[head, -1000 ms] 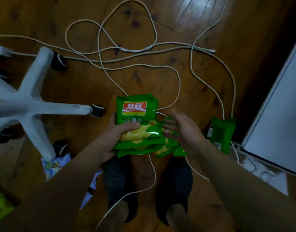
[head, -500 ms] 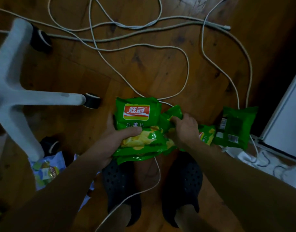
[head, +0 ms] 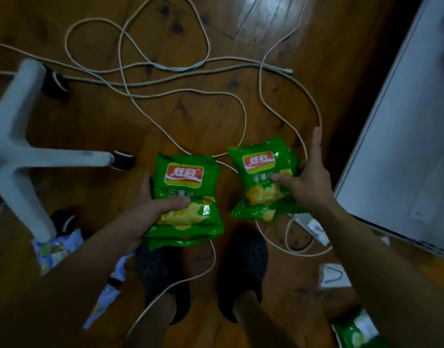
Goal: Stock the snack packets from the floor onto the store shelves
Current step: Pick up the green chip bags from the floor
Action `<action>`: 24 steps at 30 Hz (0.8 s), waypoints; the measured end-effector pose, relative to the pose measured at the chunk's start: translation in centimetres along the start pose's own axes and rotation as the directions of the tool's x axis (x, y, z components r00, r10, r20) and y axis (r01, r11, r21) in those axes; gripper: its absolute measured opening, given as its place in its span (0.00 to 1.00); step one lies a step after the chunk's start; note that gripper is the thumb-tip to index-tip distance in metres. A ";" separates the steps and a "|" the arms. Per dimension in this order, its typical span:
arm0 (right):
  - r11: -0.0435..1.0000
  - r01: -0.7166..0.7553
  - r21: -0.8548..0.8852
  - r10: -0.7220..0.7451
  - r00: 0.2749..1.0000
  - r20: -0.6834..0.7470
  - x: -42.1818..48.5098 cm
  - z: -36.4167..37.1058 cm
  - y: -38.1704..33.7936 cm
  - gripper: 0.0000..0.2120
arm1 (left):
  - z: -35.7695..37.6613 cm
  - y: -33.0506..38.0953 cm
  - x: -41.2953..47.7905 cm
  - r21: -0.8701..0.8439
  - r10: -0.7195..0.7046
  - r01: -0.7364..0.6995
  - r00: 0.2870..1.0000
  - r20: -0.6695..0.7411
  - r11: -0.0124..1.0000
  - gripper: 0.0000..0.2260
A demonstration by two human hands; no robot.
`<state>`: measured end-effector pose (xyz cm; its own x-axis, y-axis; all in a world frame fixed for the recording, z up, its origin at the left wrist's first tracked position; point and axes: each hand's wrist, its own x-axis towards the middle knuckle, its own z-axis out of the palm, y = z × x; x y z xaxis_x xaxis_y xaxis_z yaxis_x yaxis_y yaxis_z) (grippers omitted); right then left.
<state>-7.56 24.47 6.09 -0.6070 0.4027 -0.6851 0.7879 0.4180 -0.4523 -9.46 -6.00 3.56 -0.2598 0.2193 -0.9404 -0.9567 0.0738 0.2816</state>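
Observation:
My left hand [head: 150,212] grips a stack of green chip packets [head: 185,197] with red logos, thumb across the front, held above my feet. A little to the right, my right hand [head: 306,184] holds more green chip packets [head: 263,177], thumb on the front and index finger stretched upward. Both bundles are off the wooden floor and apart from each other. Another green packet [head: 359,332] lies at the bottom right edge. A pale blue packet [head: 55,249] lies on the floor at the left, partly under my left arm.
A white chair base [head: 17,151] with black castors stands at the left. White cables [head: 180,91] loop across the wooden floor and between my black shoes [head: 243,267]. A white cabinet panel [head: 401,151] fills the right side.
My right hand picked up green packets from the floor and moved right, away from the left bundle. The packet that lay by the cabinet is gone from there. The view tilted.

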 end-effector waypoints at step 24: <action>0.646 0.407 -0.646 -0.020 0.855 0.519 4.8 8.2 8.9 0.29 | 3.8 -6.6 2.8 0.110 -0.049 0.047 0.999 0.013 0.993 0.74</action>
<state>-2.61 23.46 -5.91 -0.4808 -0.0865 -0.8725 0.1948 0.9597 -0.2025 -3.38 -2.17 -0.19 -0.2113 0.2276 -0.9505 -0.9477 0.1903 0.2563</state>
